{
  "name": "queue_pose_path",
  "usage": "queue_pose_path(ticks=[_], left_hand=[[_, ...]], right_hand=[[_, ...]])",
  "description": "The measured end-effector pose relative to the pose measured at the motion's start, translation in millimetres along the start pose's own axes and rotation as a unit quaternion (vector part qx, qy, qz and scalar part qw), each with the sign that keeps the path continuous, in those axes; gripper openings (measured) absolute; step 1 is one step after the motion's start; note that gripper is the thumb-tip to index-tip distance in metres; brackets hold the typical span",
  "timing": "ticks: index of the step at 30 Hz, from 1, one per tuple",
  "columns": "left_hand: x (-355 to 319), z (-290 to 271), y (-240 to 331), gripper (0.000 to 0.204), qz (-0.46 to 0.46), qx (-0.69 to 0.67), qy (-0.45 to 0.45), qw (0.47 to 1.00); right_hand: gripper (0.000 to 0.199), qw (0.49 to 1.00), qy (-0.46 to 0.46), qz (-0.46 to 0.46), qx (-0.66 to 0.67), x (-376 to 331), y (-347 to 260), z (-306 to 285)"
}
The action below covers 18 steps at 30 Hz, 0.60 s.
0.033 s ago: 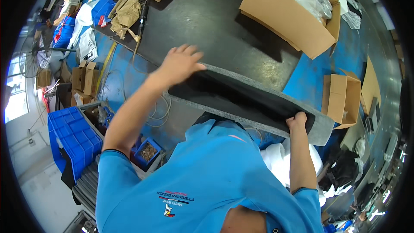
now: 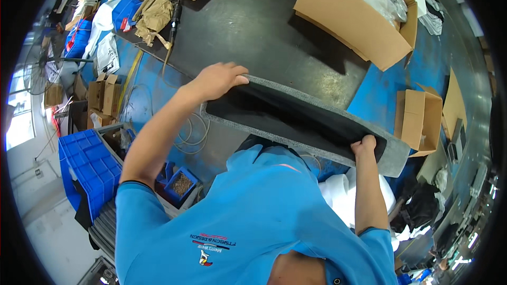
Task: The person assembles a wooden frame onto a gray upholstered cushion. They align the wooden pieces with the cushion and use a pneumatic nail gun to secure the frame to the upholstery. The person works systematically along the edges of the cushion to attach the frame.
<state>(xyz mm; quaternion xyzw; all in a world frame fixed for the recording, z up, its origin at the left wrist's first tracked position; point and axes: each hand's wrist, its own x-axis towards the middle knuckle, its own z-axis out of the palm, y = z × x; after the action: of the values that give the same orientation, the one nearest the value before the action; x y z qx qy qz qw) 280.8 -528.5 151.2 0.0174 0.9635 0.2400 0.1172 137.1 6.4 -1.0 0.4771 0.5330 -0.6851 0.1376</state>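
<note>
Head view: a long dark foam panel (image 2: 296, 121) with a grey rim is held at the near edge of the dark-topped desk (image 2: 253, 26). The left hand (image 2: 217, 80) is clasped over its left end, and the right hand (image 2: 364, 146) is gripped on its right end. An open cardboard box (image 2: 354, 21) of clear plastic bags is seen on the desk. Blue bins (image 2: 87, 166) and small cartons (image 2: 103, 95) are spread on the blue floor (image 2: 377, 100).
</note>
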Motion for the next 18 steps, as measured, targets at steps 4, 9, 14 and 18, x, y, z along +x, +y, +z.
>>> queue_pose_path(ticks=[4, 9, 14, 18], left_hand=[[-0.6, -2.5, -11.3, 0.032, 0.094, 0.034, -0.046, 0.994], [3.0, 0.3, -6.5, 0.032, 0.093, 0.132, -0.085, 0.983], [-9.1, -2.6, -78.7, 0.06, -0.044, -0.471, -0.121, 0.872], [-43.1, 21.7, -86.5, 0.058, -0.038, -0.604, -0.143, 0.783]], right_hand=[[0.04, 1.0, 0.028, 0.004, -0.011, 2.7, -6.3, 0.6], [0.037, 0.997, -0.049, -0.042, 0.05, -67.3, -27.0, 3.8], [0.041, 0.973, 0.017, -0.221, -0.067, -163.3, 30.8, 12.3], [0.035, 0.8, -0.289, -0.291, -0.439, -282.3, 79.6, 126.3]])
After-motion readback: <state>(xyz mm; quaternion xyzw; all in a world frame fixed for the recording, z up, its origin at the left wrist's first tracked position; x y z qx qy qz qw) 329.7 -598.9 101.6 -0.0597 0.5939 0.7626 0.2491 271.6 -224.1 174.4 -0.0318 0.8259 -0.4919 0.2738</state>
